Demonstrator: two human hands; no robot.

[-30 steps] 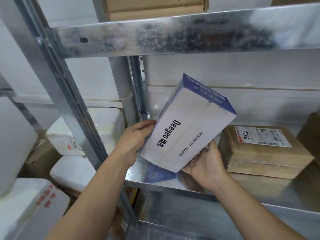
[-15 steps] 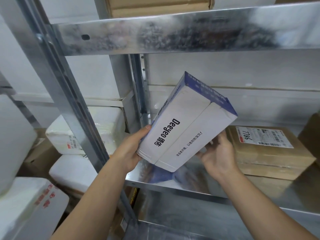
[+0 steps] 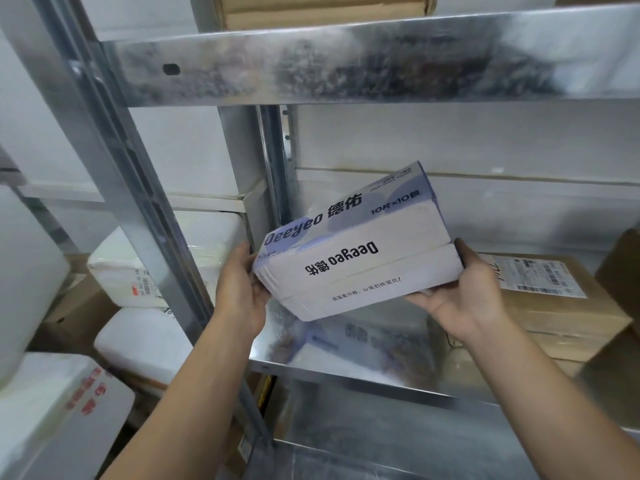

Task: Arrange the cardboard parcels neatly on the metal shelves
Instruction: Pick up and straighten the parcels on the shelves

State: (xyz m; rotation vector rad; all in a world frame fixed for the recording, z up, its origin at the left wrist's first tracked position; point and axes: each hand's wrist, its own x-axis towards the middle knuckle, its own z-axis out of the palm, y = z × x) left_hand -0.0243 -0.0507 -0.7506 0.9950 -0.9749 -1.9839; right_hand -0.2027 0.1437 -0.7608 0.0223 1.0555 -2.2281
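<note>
A white and blue "Deeyeo" box (image 3: pixel 356 258) hangs tilted just above the left end of the middle metal shelf (image 3: pixel 346 365). My left hand (image 3: pixel 242 292) grips its left end, thumb on the front corner. My right hand (image 3: pixel 460 296) holds its right end from below, thumb up against the side. To the right on the same shelf lies a flat brown cardboard parcel (image 3: pixel 561 306) with a white shipping label.
The upper shelf's front beam (image 3: pixel 346 60) runs overhead with a cardboard box (image 3: pixel 322 10) on it. A metal upright (image 3: pixel 121 188) stands left of my arm. Beyond it lie white wrapped parcels (image 3: pixel 138 268) and brown boxes. Another cardboard box (image 3: pixel 620 271) shows at the right edge.
The box has turned from steeply upright towards level and now shows its blue printed side. My right hand slid from under the near corner to the box's right end.
</note>
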